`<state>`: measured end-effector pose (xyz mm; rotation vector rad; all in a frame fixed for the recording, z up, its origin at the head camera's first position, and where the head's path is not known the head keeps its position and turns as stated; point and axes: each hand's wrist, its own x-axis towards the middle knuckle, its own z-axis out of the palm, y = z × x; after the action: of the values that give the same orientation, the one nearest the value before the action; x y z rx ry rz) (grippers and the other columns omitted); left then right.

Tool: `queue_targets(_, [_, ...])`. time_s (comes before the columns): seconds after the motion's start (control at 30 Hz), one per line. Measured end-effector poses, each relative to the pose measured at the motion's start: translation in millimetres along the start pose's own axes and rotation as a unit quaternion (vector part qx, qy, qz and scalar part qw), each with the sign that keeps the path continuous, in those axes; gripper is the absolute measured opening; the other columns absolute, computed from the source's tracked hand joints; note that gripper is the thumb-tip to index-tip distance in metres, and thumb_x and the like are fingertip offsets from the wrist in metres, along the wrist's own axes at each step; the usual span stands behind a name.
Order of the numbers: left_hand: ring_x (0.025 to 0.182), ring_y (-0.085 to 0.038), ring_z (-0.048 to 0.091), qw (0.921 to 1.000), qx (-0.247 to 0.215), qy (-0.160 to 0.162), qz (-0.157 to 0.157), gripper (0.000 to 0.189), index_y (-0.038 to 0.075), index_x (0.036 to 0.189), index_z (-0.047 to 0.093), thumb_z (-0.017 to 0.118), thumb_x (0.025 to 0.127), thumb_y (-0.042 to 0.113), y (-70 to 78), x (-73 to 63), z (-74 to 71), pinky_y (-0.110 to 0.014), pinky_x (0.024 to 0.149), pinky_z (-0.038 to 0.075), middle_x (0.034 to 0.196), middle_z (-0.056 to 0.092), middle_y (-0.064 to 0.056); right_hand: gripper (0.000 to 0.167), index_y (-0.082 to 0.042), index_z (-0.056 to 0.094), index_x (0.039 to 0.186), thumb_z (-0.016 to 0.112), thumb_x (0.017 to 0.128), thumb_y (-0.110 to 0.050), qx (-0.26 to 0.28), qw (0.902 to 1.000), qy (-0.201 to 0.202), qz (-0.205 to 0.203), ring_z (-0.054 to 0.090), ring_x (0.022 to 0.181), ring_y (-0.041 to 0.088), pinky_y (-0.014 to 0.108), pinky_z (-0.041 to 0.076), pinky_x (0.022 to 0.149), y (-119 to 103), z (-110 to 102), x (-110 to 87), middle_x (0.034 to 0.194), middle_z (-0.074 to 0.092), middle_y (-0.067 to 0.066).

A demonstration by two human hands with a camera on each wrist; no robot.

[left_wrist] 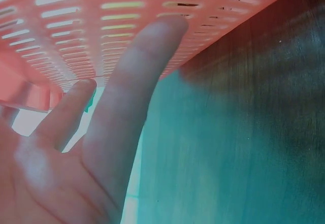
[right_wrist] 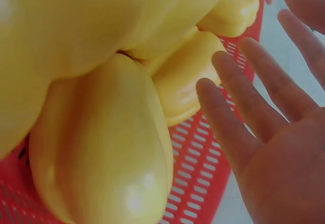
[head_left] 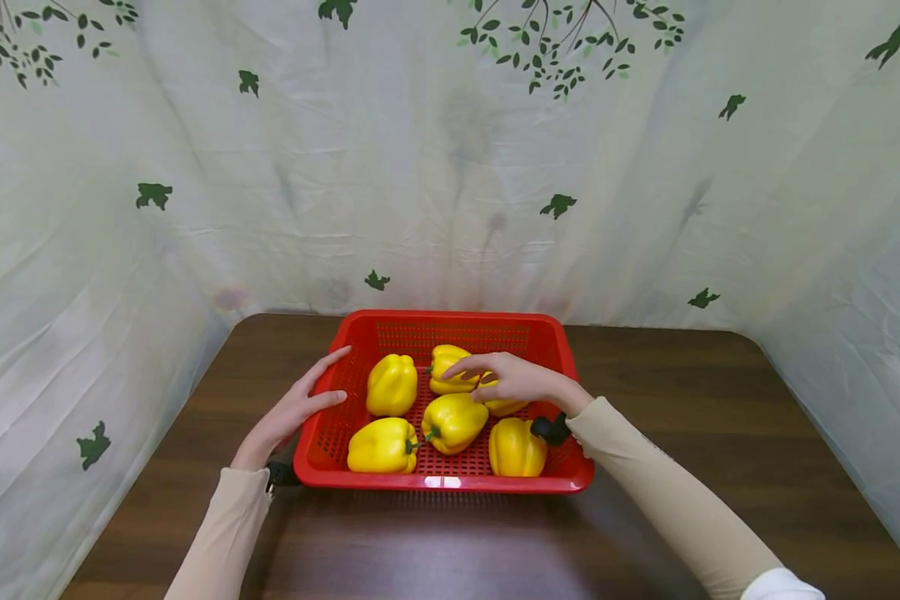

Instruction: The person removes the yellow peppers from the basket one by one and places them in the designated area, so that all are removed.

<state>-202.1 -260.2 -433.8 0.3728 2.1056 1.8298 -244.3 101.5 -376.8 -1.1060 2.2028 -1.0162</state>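
Note:
Several yellow bell peppers lie in a red plastic basket (head_left: 360, 481). My left hand (head_left: 296, 408) is at the basket's left side, fingertips and thumb by the rim; in the left wrist view its straight fingers (left_wrist: 119, 97) lie along the slotted outer wall. Over the right half of the basket reaches my right hand (head_left: 521, 379), holding nothing. It partly hides a back bell pepper (head_left: 444, 360) and the one beneath it (head_left: 506, 408). Just below its fingertips sits the middle bell pepper (head_left: 454, 423). In the right wrist view the fingers (right_wrist: 254, 99) are spread beside a large, near bell pepper (right_wrist: 106, 153).
The basket stands on a dark brown wooden table (head_left: 682, 400). More bell peppers lie at the left (head_left: 392, 385), front left (head_left: 381, 446) and front right (head_left: 517, 447). A white curtain (head_left: 420, 208) with green leaf prints hangs behind the table and along both sides.

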Motion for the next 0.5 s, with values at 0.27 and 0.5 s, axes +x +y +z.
queue_targets(0.27, [0.117,-0.048,0.049,1.0,-0.003,0.007,0.004,0.071,0.023,0.153,0.017,0.056,0.095,0.01,-1.7,-1.0,1.1,-0.051,0.079,0.053,0.146,0.026,-0.023,0.04,-0.018,0.062,0.127,0.057,0.09,-0.003,-0.003,0.9977,-0.045,0.051,0.042,0.127,0.024,0.046,0.033,0.107,2,9,12.3,0.135,0.052,-0.003])
queue_targets(0.5, [0.116,-0.049,0.049,0.9999,-0.002,0.005,0.011,0.07,0.022,0.153,0.017,0.056,0.095,0.011,-2.3,-0.8,0.7,-0.051,0.079,0.053,0.146,0.026,-0.023,0.042,-0.023,0.066,0.122,0.056,0.088,0.001,-0.023,0.9959,-0.057,0.067,0.044,0.121,0.017,0.037,0.037,0.103,-1,16,17.3,0.134,0.053,-0.003])
